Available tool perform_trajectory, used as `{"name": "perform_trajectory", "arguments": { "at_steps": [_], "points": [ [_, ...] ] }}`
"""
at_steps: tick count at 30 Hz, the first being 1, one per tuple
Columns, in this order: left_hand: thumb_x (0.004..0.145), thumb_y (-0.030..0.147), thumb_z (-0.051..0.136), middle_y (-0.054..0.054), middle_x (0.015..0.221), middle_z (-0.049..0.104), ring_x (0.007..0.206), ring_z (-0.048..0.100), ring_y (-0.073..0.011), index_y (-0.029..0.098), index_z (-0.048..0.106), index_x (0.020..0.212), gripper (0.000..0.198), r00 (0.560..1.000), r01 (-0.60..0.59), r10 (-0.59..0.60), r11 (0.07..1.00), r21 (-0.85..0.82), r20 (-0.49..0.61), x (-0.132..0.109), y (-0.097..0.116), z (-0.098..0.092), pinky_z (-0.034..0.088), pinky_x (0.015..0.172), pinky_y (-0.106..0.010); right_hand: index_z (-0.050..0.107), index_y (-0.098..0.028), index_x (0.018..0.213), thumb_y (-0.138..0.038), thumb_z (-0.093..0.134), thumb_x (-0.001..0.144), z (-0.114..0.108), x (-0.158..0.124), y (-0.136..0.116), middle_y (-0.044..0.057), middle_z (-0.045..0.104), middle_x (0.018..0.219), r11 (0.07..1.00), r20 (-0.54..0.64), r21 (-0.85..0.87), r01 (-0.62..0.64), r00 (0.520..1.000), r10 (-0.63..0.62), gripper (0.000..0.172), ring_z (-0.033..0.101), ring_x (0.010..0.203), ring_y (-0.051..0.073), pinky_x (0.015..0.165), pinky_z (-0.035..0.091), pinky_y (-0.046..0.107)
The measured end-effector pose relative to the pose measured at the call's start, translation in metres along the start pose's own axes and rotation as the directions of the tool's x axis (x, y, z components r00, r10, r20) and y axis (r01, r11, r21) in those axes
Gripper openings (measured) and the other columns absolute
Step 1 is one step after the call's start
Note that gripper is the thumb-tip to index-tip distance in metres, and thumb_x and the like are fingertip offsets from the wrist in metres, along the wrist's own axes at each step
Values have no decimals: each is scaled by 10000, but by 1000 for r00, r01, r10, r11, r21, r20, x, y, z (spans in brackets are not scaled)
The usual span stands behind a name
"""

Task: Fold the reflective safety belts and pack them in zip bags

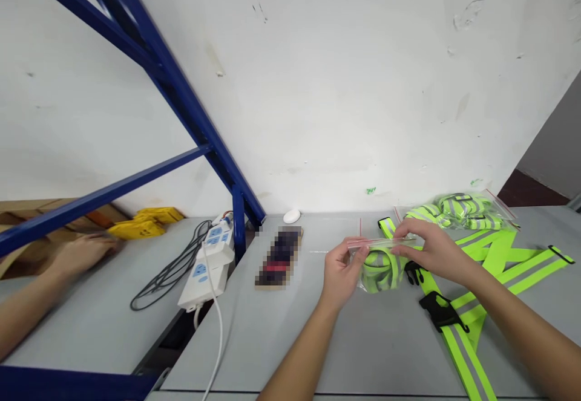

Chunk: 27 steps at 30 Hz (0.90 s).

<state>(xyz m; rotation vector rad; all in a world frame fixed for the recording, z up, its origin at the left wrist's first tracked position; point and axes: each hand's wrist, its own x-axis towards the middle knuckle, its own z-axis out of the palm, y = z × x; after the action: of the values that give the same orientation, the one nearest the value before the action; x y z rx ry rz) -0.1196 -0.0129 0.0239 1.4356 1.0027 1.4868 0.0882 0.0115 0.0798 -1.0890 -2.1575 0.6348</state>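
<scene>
A clear zip-lock bag (384, 274) with a rolled neon-yellow reflective strap inside hangs just above the grey table. Its top edge is pinched at the left by my left hand (341, 268), thumb and fingers closed. At the right end of the same seal, my right hand (429, 250) grips with its fingertips. Under my right forearm lies a loose reflective strap harness (463, 352) with a black buckle (440, 310), spread over the table. More bagged reflective straps (463, 207) rest against the wall at the back right.
Left of my hands lie a phone-like object (279, 259), blurred out, and a white oval object (292, 215). White power strips (206, 268) with cables sit beside a blue metal frame (181, 104). Another person's hand (84, 256) reaches into a cardboard box (27, 256) near yellow packets (145, 222).
</scene>
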Motion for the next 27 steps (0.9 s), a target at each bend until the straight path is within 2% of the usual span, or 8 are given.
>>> {"name": "perform_trajectory", "arguments": {
  "at_steps": [2,5,9,14,17,23,27],
  "points": [
    [861,386,628,-67,931,703,900,640,-194,176,721,897,233,1000,1,-1,1000,-13,7,0,-1,-1,496,823,-304,629,-227,836,-452,578,867,-2,-7,8,44,667,864,996,-8,79,-34,999,35,233,616,822,203,724,495,333],
    [841,396,650,-73,947,705,921,642,-204,173,705,902,238,1000,7,-6,1000,-23,16,-1,-1,-1,497,840,-315,638,-231,830,-428,584,873,1,-19,18,35,667,875,981,-86,181,-63,993,80,209,620,828,193,742,500,324],
    [784,396,711,-78,972,696,934,640,-213,173,689,942,274,998,34,-33,999,-21,60,-3,-1,4,506,835,-320,659,-237,850,-397,623,858,14,-26,21,43,657,901,968,-201,251,-20,977,72,164,611,865,200,757,495,329],
    [734,366,756,-61,933,683,838,637,-184,165,692,903,271,989,127,-122,990,-57,87,-4,0,9,517,709,-272,668,-234,813,-379,654,840,24,-24,13,40,621,850,925,-181,380,10,981,64,149,583,793,182,679,475,309],
    [726,356,762,-58,919,681,834,635,-185,161,702,886,259,987,130,-123,989,-65,99,-3,1,9,513,716,-276,676,-235,815,-372,690,812,25,-23,10,39,608,861,898,-147,439,-21,985,95,138,567,767,170,619,454,287],
    [719,358,763,-72,940,682,855,641,-198,160,721,849,241,988,123,-119,992,-34,101,-2,4,8,517,745,-293,690,-233,750,-343,678,828,30,-24,10,21,588,760,891,-184,454,-1,978,95,136,554,697,153,616,438,292],
    [726,367,755,-81,946,679,857,640,-200,155,721,835,240,989,111,-107,993,-33,104,-2,4,8,521,734,-292,698,-234,736,-348,681,825,28,-25,8,22,612,732,927,-234,373,36,971,57,145,573,702,162,655,459,311]
  ]
}}
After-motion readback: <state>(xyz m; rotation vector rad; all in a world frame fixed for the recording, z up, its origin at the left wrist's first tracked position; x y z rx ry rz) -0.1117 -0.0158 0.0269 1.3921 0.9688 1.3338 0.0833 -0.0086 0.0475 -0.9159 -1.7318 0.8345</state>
